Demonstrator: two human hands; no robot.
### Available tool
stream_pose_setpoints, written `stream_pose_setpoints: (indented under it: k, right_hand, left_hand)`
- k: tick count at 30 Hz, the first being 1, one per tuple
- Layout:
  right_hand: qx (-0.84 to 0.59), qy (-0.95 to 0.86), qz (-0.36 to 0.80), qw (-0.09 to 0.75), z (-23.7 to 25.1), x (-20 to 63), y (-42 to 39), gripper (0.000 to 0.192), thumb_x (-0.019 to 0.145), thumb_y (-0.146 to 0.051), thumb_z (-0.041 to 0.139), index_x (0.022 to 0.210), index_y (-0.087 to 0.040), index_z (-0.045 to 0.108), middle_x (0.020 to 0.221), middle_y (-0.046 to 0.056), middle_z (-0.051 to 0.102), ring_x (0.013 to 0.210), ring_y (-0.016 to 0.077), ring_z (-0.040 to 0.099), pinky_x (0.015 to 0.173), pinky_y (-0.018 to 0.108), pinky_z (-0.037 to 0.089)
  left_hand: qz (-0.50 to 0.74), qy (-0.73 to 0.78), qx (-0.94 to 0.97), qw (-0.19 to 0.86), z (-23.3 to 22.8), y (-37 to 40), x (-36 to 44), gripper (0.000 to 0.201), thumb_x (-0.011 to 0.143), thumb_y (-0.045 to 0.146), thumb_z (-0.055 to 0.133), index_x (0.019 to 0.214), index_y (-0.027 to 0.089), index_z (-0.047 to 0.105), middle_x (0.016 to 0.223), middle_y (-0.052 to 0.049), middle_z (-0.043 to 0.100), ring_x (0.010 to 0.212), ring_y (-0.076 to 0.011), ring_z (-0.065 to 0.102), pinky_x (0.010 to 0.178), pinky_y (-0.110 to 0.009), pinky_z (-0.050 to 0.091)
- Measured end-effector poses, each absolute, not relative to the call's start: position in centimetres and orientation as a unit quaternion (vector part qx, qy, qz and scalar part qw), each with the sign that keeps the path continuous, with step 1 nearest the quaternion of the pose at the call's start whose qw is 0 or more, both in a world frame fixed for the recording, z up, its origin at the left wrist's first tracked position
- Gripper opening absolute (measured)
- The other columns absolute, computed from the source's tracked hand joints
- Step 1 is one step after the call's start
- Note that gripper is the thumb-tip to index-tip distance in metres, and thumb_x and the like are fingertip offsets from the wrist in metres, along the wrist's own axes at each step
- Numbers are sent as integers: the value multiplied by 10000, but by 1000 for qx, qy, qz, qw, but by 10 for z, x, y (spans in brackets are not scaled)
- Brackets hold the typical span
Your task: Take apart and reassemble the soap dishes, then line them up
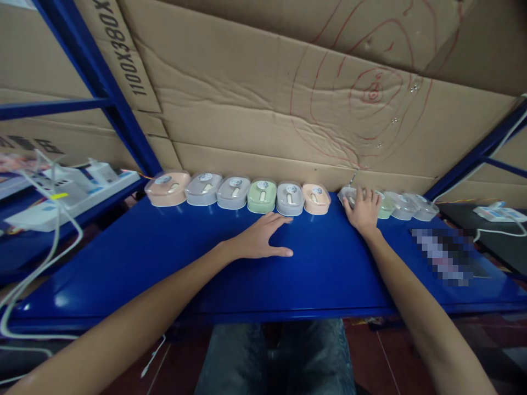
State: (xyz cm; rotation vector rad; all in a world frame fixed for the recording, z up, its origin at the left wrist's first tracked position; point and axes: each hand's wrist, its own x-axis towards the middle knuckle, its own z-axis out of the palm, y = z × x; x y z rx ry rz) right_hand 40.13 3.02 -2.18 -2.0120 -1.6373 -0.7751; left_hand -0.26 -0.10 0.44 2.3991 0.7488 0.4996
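A row of small pastel boxes with clear lids runs along the back of a blue table (164, 263), against a cardboard wall. On the left stand a peach box (167, 188), grey boxes (203, 189), a green box (262, 196) and another peach box (316, 199). My left hand (263, 237) lies flat on the table, fingers apart, just in front of a grey box (290, 199). My right hand (363, 210) rests on a box (346, 193) at the start of a second group, with a green box (386, 206) and clear boxes (411, 207) to its right.
Blue shelf posts (119, 109) frame both sides. A white power strip (69, 189) with plugs and cables lies on the left shelf, another strip (500, 214) at the right. A blurred patch (447, 255) sits on the table's right part. My knees show below the table edge.
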Motion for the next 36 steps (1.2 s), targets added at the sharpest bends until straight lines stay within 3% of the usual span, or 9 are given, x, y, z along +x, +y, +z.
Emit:
stream_pose_setpoints:
  k: [4,12,18,21,24,29,36]
  right_hand:
    - [-704,-594,-289,262,-12,388,18,720,1101,-565,359,1553,-31,531,1608,346,487,1547,469,389,1258,706,246]
    - [-509,-807,-159,254,-8,337,2,744,1094,-541,450,1730,-186,300,1789,205,332,1652,386,328,1303,658,326]
    - [-485,-827,-136,251,-12,336,4,565,1093,-479,495,1551,-151,529,1648,230,527,1562,379,465,1262,612,404]
    - [-523,-786,-173,280,-14,338,4,459,1036,-518,577,1306,-152,639,1375,237,660,1331,411,598,1126,608,502]
    - [-570,-726,-214,319,-18,340,5,440,947,-550,672,1168,-171,639,1156,196,642,1149,408,608,1021,601,536]
    - [-570,-706,-231,351,-28,345,7,616,895,-544,740,1357,-155,622,1393,250,575,1288,448,569,1068,626,524]
    - [-540,-744,-225,323,-27,341,-2,511,954,-500,691,1341,-167,681,1339,221,686,1262,423,653,1087,604,548]
  left_hand:
    - [174,289,898,283,5,-1,-2,964,867,798,750,1642,290,481,1661,-145,519,1566,-419,418,1282,-619,346]
    - [182,282,900,278,5,-1,-1,957,874,782,751,1644,288,473,1620,-152,561,1539,-417,458,1265,-616,372]
    - [187,275,902,274,2,1,-1,934,896,774,740,1648,299,454,1632,-157,544,1546,-417,451,1265,-629,369]
    - [188,282,897,284,2,1,-1,925,909,758,738,1646,280,449,1613,-159,550,1522,-401,476,1255,-606,391]
    - [194,287,891,293,3,0,-1,905,915,737,742,1630,259,460,1553,-166,584,1445,-383,548,1212,-579,443]
    - [208,289,884,302,4,-1,-1,911,915,740,739,1637,272,441,1533,-156,594,1417,-377,573,1188,-571,466]
    - [213,293,884,295,2,0,-1,902,919,737,732,1634,267,448,1528,-160,594,1412,-368,583,1198,-559,465]
